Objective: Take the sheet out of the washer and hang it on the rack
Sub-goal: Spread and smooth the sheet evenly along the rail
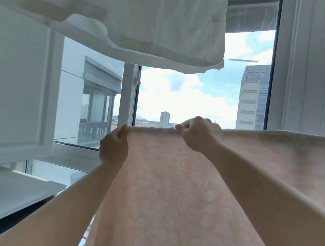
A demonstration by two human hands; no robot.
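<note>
High-rise window (188, 97) with city skyline behind; white laundry (126, 20) hangs overhead. The peach floral sheet (172, 190) is stretched along what I take to be a rack bar, hidden beneath its top fold, and drapes down toward me. My left hand (113, 148) pinches the sheet's near-left corner at the fold; my right hand (199, 134) grips the top edge just beside it, fingers curled over the cloth. I judge the risk to be uneven draping: with more cloth on one side, the sheet could slide off once released.
</note>
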